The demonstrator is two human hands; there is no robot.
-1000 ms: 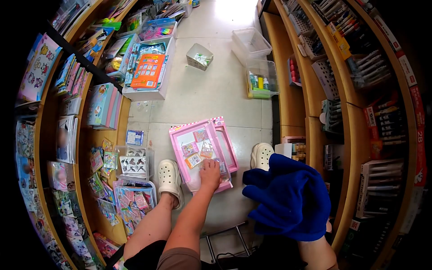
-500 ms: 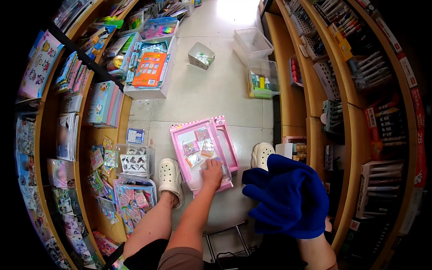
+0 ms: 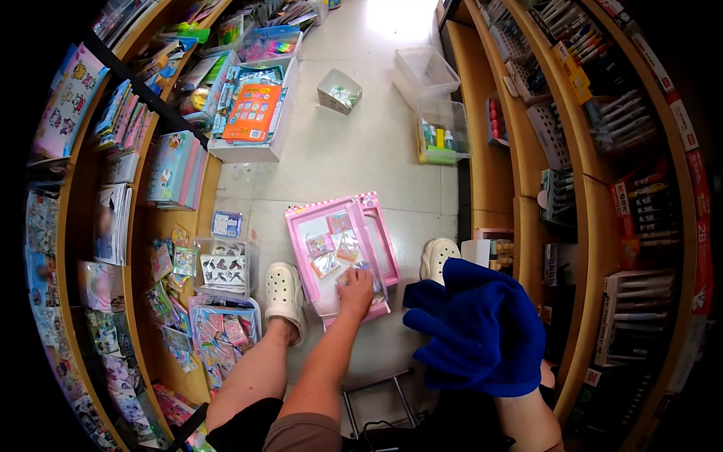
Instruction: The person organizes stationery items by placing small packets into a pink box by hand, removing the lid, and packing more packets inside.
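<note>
My left hand (image 3: 357,292) reaches down into the lower right of a shallow pink box (image 3: 303,260) on the floor. Its fingers are bent and close around a small clear packet (image 3: 364,266), partly covered by the hand. Several more shiny packets lie in the box, among them a pink-purple packet (image 3: 320,244) and an orange-white packet (image 3: 326,264). A narrower pink compartment (image 3: 388,256) runs along the box's right side. A blue cloth (image 3: 482,328) is draped over my right leg. My right hand does not show.
Cream clogs (image 3: 283,294) on my feet flank the box. Left stand a clear bin of packets (image 3: 256,313) and a white box of booklets (image 3: 248,153). Ahead are a small carton (image 3: 339,92) and a clear bin with bottles (image 3: 443,129). Wooden shelves (image 3: 493,177) line both sides.
My left hand stays at the same spot in the pink box, with its fingers slightly shifted over the packet. The view has tilted a little; the other things stay in place.
</note>
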